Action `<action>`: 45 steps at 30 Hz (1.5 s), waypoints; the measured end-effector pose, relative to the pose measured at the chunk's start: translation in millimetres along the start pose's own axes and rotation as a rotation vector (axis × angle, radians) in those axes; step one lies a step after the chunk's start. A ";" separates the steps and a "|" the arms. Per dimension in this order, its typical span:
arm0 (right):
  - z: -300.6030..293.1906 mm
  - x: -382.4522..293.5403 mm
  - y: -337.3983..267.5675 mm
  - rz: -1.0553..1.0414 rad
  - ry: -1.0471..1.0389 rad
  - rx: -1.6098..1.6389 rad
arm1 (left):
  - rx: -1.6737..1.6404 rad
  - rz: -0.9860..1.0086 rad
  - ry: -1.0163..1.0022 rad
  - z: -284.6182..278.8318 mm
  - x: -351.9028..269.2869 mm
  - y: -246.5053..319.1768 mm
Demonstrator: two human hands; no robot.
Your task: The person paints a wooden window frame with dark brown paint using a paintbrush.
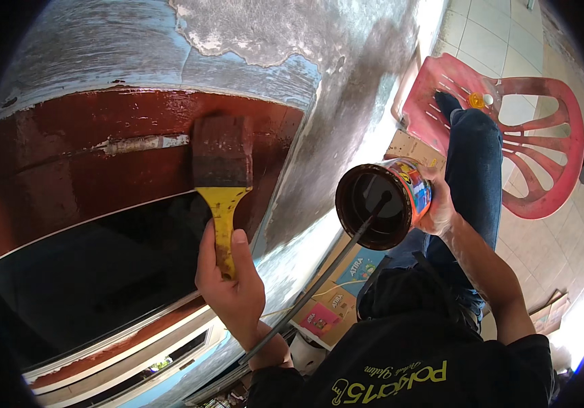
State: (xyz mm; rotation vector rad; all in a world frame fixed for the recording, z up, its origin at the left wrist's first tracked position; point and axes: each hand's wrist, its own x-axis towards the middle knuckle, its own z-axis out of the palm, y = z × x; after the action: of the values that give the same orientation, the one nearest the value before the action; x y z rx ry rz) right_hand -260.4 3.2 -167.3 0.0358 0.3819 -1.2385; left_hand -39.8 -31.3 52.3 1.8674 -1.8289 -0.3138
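My left hand (233, 285) grips the yellow handle of a wide flat paintbrush (223, 153). Its brown-stained bristles lie over a glossy red-brown painted frame board (144, 115), just right of a bare, chipped strip (141, 144). Below that board is a dark glass pane (103, 270). In my right hand (437, 201) is a paint can (414, 186) with a colourful label, its mouth tilted towards me and its rim coated dark brown. A thin grey rod (317, 285) crosses my left forearm and ends over the can's mouth; whether it enters the can, I cannot tell.
Peeling blue and grey wall (292, 30) surrounds the frame. My jeans-clad leg (472, 153) rests its foot on a pink plastic chair (541, 199), beside a small orange container (475, 100). Printed cardboard boxes (340, 301) stand along the wall's foot. Pale floor tiles (531, 245) lie right.
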 end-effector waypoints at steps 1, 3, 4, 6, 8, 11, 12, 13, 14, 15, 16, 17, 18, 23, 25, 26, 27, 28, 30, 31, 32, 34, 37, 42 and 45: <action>-1.6 0.4 1.4 -0.012 -0.004 -0.007 | -0.005 -0.008 -0.012 1.5 0.9 -1.4; -4.4 1.5 2.5 -0.028 -0.007 -0.013 | 0.026 0.025 0.002 -1.1 -4.9 -8.0; -5.7 1.8 2.9 -0.011 -0.008 -0.017 | 0.057 0.055 0.014 -2.2 -6.5 -9.7; -5.8 1.9 2.4 0.005 -0.010 -0.021 | 0.068 0.060 0.037 -1.7 -7.1 -6.9; -4.2 1.8 1.6 0.009 -0.023 0.014 | 0.081 0.062 0.063 -2.6 -5.8 -2.2; -5.0 3.0 1.4 -0.004 -0.028 -0.005 | 0.041 0.013 0.003 0.3 -0.9 2.0; -4.9 3.5 2.0 -0.011 -0.031 -0.002 | 0.034 0.001 0.009 0.1 -2.4 0.0; -5.0 3.9 2.8 -0.012 -0.051 0.011 | 0.028 -0.010 0.014 -0.3 -4.0 -1.7; -5.1 4.3 3.2 -0.012 -0.071 0.024 | 0.028 -0.002 0.014 -1.0 -5.6 -3.2; -5.7 4.4 3.3 -0.018 -0.075 0.026 | 0.024 0.003 0.015 -1.9 -8.3 -4.9; -6.7 4.4 3.1 -0.009 -0.075 0.019 | 0.019 0.007 0.016 -1.6 -9.3 -5.2; -7.6 4.2 3.0 0.000 -0.075 0.012 | 0.020 0.014 0.018 1.3 -8.0 -3.7; -7.7 4.0 3.1 -0.002 -0.083 0.014 | -0.017 0.020 0.012 5.1 -6.2 -1.0; -7.8 2.0 2.1 -0.009 -0.054 0.037 | -0.169 0.081 0.057 30.4 2.3 -13.4; -7.2 2.2 2.0 -0.010 -0.072 0.042 | -0.206 0.070 0.064 40.0 -1.0 -15.3; -7.4 2.8 2.6 -0.009 -0.077 0.050 | -0.260 0.055 0.065 44.5 -2.8 -17.4; -8.3 2.8 2.8 -0.006 -0.078 0.056 | -0.315 0.037 0.065 49.2 -5.2 -17.8; -8.1 2.4 2.5 -0.008 -0.081 0.055 | -0.360 0.021 0.038 52.8 -6.3 -14.1; -7.0 2.2 1.6 -0.007 -0.055 0.067 | -0.399 0.062 0.059 64.1 -2.2 -12.6; -8.1 2.5 1.1 -0.007 -0.054 0.065 | -0.439 0.098 0.075 70.5 0.6 -11.6; -9.3 3.0 0.7 -0.019 -0.064 0.058 | -0.487 0.076 0.048 73.9 3.4 -6.0; -7.7 3.5 1.1 -0.025 -0.080 0.051 | -0.530 0.049 0.020 77.5 8.0 -2.5; -4.5 1.3 0.1 -0.013 -0.056 0.045 | -0.609 0.026 -0.030 83.0 6.8 -4.4; -4.5 0.4 -1.4 -0.003 -0.043 0.058 | -0.677 0.013 -0.097 97.8 1.6 -12.7; -8.2 2.6 0.3 -0.011 -0.017 0.064 | -0.644 0.081 -0.069 104.3 5.8 -7.1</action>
State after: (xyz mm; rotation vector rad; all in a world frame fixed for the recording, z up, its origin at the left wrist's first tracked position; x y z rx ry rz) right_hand -261.6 2.8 -175.8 0.0780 0.3285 -1.2613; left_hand -85.1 -57.1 -38.5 1.3428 -1.5818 -0.8330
